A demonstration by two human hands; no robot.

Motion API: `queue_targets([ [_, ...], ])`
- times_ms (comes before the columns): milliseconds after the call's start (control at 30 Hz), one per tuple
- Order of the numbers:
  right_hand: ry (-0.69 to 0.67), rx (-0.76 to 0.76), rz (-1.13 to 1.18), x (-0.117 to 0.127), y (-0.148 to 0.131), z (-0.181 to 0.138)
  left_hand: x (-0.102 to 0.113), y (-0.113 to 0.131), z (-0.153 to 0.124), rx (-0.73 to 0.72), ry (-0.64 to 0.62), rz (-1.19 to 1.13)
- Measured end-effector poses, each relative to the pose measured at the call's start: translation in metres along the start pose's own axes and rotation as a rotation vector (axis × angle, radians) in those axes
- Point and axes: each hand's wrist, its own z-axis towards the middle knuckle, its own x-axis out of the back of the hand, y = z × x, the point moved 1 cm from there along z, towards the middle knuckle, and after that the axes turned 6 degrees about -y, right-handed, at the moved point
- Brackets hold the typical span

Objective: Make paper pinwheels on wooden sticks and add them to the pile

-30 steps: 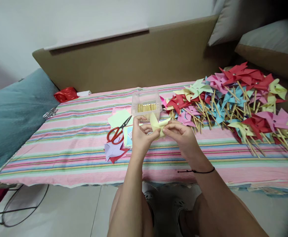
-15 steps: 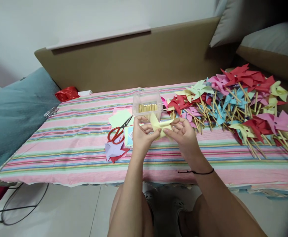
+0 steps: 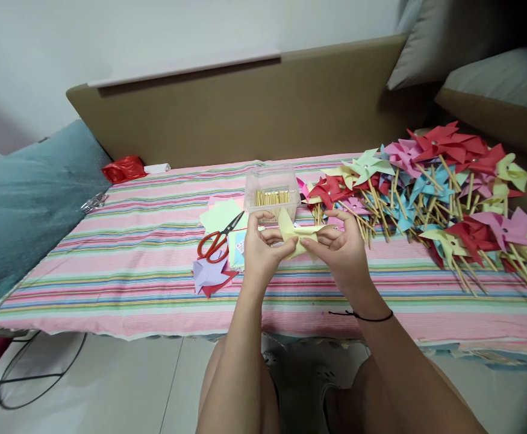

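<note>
A pale yellow paper pinwheel (image 3: 300, 236), with blades partly curled toward its middle, is held up between both my hands. My left hand (image 3: 265, 247) pinches its left side, thumb near the centre. From the right, my right hand (image 3: 342, 250) grips it with thumb and fingers, the index finger raised off the paper. Just behind the hands stands a clear plastic box (image 3: 272, 181) holding short wooden sticks (image 3: 272, 198). Red-handled scissors (image 3: 220, 238) lie left of my left hand on pale paper sheets (image 3: 220, 215). Nearer me are cut purple paper (image 3: 209, 274) and red paper (image 3: 220, 286).
Many finished pinwheels on sticks (image 3: 426, 181) are heaped at the right on the striped cloth (image 3: 123, 259). A red plastic bag (image 3: 124, 169) and a white roll (image 3: 157, 169) lie at the back left. A brown backrest (image 3: 227, 114) rises behind.
My right index finger has lifted off the paper, and my right thumb now presses near the pinwheel's centre. The pinwheel stays between both hands; the whole view has shifted slightly.
</note>
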Motion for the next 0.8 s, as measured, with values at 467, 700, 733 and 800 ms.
queue_targets([
  [467,-0.018,0.066,-0.051,0.0047,0.0073,0.0011,-0.0012,-0.0006,0.0,-0.047,-0.005,0.026],
  [700,-0.004,0.005,-0.072,0.0062,0.0008,0.001,-0.0032,-0.0002,-0.0011,-0.049,-0.012,0.015],
  [733,-0.002,0.004,-0.078,0.0062,0.0002,0.001,-0.0032,-0.0005,-0.0014,-0.039,-0.015,0.01],
  [800,0.002,0.006,-0.088,0.0061,-0.0009,0.0011,-0.0034,-0.0011,-0.0019,-0.018,-0.018,-0.002],
])
